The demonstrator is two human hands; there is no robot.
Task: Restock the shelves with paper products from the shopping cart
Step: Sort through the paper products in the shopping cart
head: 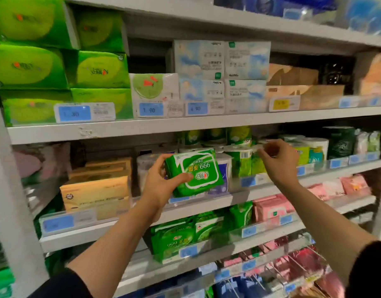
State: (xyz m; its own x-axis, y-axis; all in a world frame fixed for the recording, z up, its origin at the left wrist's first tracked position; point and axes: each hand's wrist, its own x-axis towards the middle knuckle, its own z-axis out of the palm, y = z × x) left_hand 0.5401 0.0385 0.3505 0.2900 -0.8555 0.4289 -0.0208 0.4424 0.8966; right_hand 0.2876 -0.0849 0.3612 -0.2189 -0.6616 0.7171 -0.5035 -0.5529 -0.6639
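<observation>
Mid-frame, the left hand (161, 186) grips a green pack (195, 172); the right hand (277, 161) pinches a roll (241, 160), which may topple neighbours.

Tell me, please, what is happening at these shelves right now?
A person is stocking a store shelf. The left hand grips a green packet, held up in front of the middle shelf. The right hand reaches to the green-wrapped rolls on that shelf, fingers at their tops. More green packets sit one shelf lower.
</observation>
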